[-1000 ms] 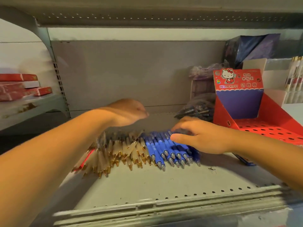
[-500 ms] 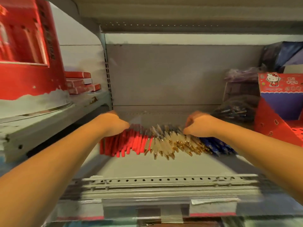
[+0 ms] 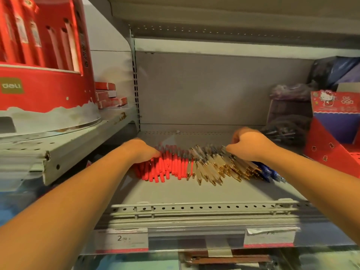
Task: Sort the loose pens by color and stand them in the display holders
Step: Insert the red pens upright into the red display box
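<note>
Loose pens lie in a row on the grey shelf (image 3: 194,191), sorted in three groups: red pens (image 3: 167,166) on the left, clear pens with gold tips (image 3: 212,168) in the middle, blue pens (image 3: 267,173) on the right. My left hand (image 3: 143,150) rests knuckles up on the far ends of the red pens, fingers curled over them. My right hand (image 3: 251,145) is curled on the far ends of the clear pens. The fingertips of both hands are hidden. A red Hello Kitty display holder (image 3: 329,152) stands at the right.
A round red Deli display stand (image 3: 44,84) sits on the higher shelf to the left, with red boxes (image 3: 109,94) behind it. Dark bags of pens (image 3: 286,129) lie at the back right. The shelf above hangs low. A price strip (image 3: 124,238) runs along the front edge.
My right hand has gone from the blue pens to the clear ones. My left hand has come down onto the red pens. The view has swung left and pulled back.
</note>
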Demonstrator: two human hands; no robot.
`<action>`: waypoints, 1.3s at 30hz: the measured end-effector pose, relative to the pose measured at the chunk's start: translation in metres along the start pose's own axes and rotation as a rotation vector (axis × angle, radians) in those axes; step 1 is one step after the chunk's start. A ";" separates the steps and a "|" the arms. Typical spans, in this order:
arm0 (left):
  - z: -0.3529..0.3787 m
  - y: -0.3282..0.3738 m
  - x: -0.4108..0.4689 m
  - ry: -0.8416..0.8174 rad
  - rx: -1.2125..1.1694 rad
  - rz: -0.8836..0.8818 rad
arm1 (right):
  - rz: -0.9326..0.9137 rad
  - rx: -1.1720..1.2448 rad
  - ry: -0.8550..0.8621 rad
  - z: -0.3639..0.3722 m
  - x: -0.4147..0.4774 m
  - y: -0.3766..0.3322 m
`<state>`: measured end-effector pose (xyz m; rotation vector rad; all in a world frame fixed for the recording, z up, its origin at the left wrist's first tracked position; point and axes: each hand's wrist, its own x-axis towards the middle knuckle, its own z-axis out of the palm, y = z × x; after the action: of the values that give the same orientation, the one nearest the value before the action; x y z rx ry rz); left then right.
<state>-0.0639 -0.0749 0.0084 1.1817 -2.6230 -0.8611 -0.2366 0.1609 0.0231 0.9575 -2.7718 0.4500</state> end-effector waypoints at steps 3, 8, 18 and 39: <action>-0.005 -0.005 0.005 0.051 -0.009 -0.024 | -0.108 0.091 -0.038 0.000 0.002 -0.040; -0.002 -0.002 0.003 0.029 -0.053 -0.079 | -0.221 0.120 -0.204 0.024 0.011 -0.114; -0.001 0.018 -0.003 -0.204 0.085 -0.119 | -0.030 0.159 -0.459 0.044 0.038 -0.150; 0.009 0.025 0.018 -0.451 0.338 -0.174 | -0.012 0.234 -0.509 0.058 0.036 -0.160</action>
<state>-0.0956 -0.0702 0.0131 1.4599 -3.1662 -0.8131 -0.1690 0.0014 0.0144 1.2975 -3.2097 0.6134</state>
